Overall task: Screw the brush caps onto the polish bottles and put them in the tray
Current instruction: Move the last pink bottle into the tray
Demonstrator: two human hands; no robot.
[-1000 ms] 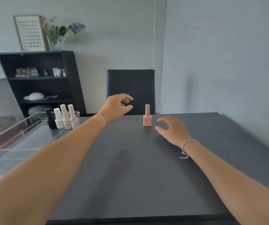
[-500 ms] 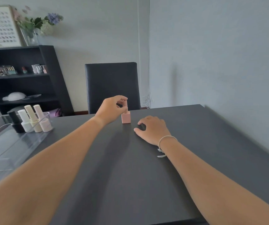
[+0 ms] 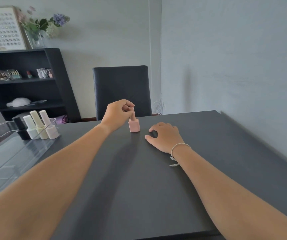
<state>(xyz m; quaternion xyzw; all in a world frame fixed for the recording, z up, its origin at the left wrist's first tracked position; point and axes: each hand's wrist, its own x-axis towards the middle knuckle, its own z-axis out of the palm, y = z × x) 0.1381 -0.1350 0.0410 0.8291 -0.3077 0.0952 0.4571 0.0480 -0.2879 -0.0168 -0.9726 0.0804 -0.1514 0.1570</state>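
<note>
Since the frame a second earlier, when the left hand (image 3: 117,114) was raised with fingers spread short of the bottle, it has been brought onto the small square pale-pink polish bottle (image 3: 134,125), and its thumb and fingertips are now pinched round the slim pink brush cap (image 3: 133,115); the right hand (image 3: 165,136) has been lowered to the dark grey table (image 3: 139,187) just beside the bottle, where it is rested with loosely curled fingers and nothing is held. The pink bottle is stood upright toward the far edge of the table, roughly midway along it. At the far left corner, four capped bottles, one black (image 3: 20,126) and three pale (image 3: 41,124), are seen standing in the clear acrylic tray (image 3: 9,153). The bottle body is not steadied by anything, so a turn applied to the cap is likely to spin or drag the whole bottle across the smooth top instead of tightening the thread. It could be tipped by sideways pressure at the cap, which is gripped high above a small base. If the cap is not fully seated, whatever polish is inside could be spilled when the bottle is lifted by it. Whether the thread is already engaged cannot be told.
</note>
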